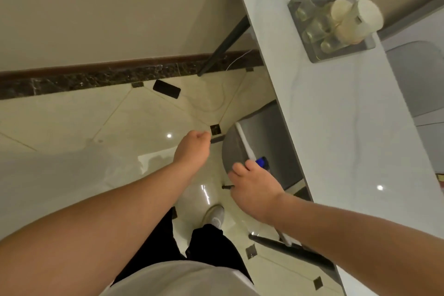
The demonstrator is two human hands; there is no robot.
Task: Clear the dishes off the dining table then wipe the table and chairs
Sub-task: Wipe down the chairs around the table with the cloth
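— Where's the chair (240,151)?
— Tucked under the table (324,115), mostly hidden.
— The hands?
— Right hand (254,190) grips something blue, barely visible, on the chair; left hand (192,149) loosely curled, holding nothing.

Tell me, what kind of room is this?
Probably a home dining area: a long white table against the wall, a grey chair tucked under it, and a tray of glasses on top. The floor is glossy tile.
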